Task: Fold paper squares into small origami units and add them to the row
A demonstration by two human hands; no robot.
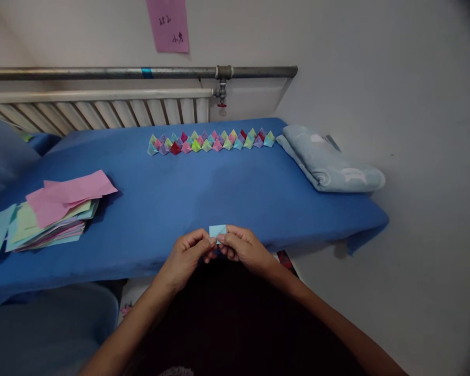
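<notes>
Between my two hands is a small light-blue folded paper (218,230), with crease lines showing on its face. My left hand (188,255) pinches its left lower edge between thumb and fingers. From the other side my right hand (246,247) grips it, thumb across the front and fingers behind. Both hands are in front of my body, by the near edge of the blue-covered surface (168,203). The lower part of the paper is hidden by my thumbs.
Several rows of colourful folded paper pieces (217,144) stand along the back. To the left lies a stack of coloured paper sheets (50,222). A folded light-blue blanket (332,162) rests at the right against the wall. Behind are a radiator (133,112) and a pipe (102,73).
</notes>
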